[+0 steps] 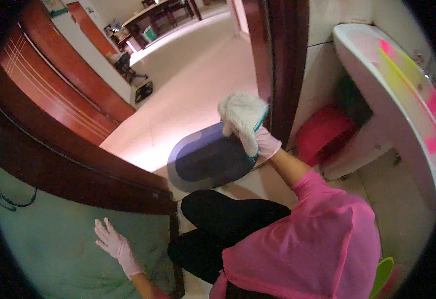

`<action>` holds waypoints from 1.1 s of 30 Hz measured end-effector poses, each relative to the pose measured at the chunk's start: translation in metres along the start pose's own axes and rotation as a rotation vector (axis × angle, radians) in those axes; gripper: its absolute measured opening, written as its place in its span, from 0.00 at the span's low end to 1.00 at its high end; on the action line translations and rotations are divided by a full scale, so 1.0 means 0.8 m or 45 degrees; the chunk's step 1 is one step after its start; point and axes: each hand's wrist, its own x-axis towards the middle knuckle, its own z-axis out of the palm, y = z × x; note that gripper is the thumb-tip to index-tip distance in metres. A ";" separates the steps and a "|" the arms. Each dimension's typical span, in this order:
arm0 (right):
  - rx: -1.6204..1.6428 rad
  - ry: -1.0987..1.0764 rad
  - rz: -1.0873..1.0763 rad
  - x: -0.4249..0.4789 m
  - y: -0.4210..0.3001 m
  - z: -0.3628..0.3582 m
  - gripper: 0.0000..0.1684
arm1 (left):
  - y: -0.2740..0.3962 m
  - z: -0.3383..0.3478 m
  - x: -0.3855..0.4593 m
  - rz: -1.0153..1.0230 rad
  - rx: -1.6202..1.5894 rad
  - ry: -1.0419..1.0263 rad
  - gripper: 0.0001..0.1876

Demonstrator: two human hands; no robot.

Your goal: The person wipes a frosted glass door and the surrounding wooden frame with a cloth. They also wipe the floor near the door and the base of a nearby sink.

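My right hand [249, 125] wears a thin pale glove and has a white knitted cloth or mitt with a green edge [246, 108] over it. The cloth covers the fingers, so whether they grip it cannot be told. It is in front of the dark wooden door frame [285, 67], above an oval grey-blue mat [203, 160] on the floor. My left hand [109, 239], also in a thin pale glove, is at the lower left with its fingers spread and nothing in it. It is in front of the greenish glass-like panel [64, 231] of a dark-framed door; whether it touches the panel is unclear.
A white washbasin [356, 48] with yellow and pink items stands on the right, a red basin or bucket [324, 130] below it. A green-rimmed object [382, 276] is at lower right. Through the doorway are a light floor, a black scale-like object [144, 92] and a table [143, 17].
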 end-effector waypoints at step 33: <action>-1.636 1.020 -1.064 0.155 -0.236 -0.128 0.33 | 0.395 -0.248 0.147 1.121 -1.417 0.788 0.32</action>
